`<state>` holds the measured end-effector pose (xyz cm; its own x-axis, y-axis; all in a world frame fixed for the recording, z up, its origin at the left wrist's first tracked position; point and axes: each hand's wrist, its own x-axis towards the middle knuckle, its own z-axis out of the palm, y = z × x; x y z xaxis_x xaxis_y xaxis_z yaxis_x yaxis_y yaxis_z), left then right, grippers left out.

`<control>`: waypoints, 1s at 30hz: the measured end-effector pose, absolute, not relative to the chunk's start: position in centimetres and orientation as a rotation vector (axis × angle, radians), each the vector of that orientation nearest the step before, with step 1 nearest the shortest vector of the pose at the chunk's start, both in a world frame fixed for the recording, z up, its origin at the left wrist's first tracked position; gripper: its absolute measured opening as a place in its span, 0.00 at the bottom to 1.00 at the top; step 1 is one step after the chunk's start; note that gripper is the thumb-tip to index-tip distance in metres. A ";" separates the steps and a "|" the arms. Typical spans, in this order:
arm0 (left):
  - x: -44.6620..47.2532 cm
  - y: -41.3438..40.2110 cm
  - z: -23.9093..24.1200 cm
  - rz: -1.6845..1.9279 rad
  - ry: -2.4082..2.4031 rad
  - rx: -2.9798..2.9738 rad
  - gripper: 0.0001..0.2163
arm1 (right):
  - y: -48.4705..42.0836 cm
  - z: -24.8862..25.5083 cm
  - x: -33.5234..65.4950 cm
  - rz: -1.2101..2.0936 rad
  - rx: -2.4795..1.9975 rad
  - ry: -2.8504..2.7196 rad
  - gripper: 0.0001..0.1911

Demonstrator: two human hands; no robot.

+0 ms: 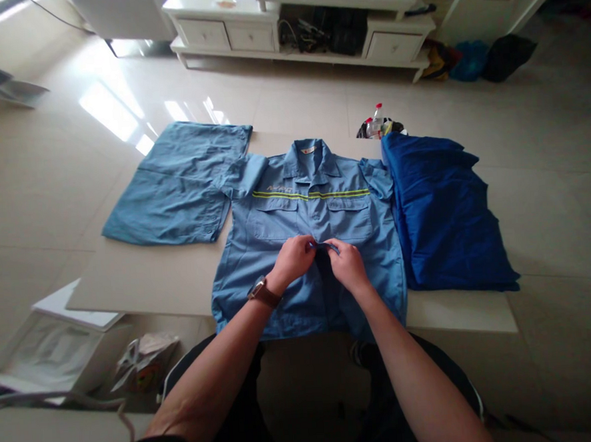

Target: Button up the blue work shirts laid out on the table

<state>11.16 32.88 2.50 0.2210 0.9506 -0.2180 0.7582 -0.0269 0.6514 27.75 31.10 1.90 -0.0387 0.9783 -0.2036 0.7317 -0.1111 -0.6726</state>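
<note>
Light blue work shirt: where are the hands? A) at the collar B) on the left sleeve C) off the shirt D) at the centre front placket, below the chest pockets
D: the left hand and right hand pinch the front opening of the light blue work shirt together, just below its pockets.
</note>
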 end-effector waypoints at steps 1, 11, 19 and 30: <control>11.1 32.9 2.6 0.362 1.569 1.831 0.12 | 31.2 1.9 27.8 0.919 -1.896 -1.795 0.15; 10.6 32.4 2.5 0.062 1.407 1.936 0.14 | 31.1 2.1 28.4 0.680 -2.058 -2.017 0.12; 10.9 31.4 1.5 -0.164 1.446 1.949 0.10 | 30.3 1.5 27.9 0.841 -1.995 -2.364 0.06; 9.6 31.4 1.2 -0.265 1.570 1.984 0.09 | 29.6 1.2 27.8 1.204 -1.797 -2.367 0.16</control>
<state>9.64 31.43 1.24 0.2845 0.8207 -0.4955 0.9379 -0.1311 0.3212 27.84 29.56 1.17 -0.3706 0.8020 -0.4685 0.8508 0.0909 -0.5175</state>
